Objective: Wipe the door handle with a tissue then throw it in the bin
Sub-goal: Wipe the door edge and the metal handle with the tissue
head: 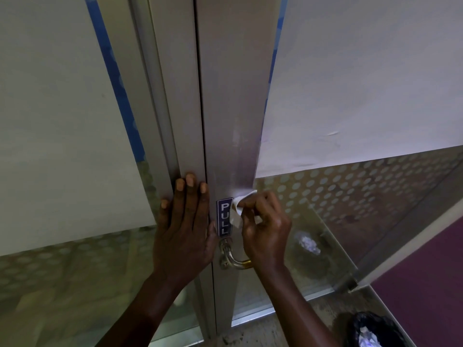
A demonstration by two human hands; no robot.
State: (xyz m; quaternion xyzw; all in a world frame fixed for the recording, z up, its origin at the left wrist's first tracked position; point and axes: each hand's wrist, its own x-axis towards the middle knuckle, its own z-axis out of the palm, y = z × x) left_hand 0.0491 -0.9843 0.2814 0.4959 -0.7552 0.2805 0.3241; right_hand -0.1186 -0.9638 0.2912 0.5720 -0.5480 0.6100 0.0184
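Note:
A curved metal door handle (231, 256) is fixed to the grey aluminium door frame (230, 108), just below a blue PULL sign (224, 216). My right hand (265, 231) is shut on a crumpled white tissue (236, 211) and presses it against the frame above the handle, beside the sign. My left hand (184, 226) lies flat and open on the frame to the left of the sign. My right wrist hides the handle's right end. A bin (370, 331) lined with a black bag stands at the bottom right, with white crumpled paper inside.
Frosted dotted glass panels (350, 196) flank the frame, with white sheets (363, 83) covering their upper parts. A purple floor (426, 284) lies at the right. The floor below the door looks dirty and speckled.

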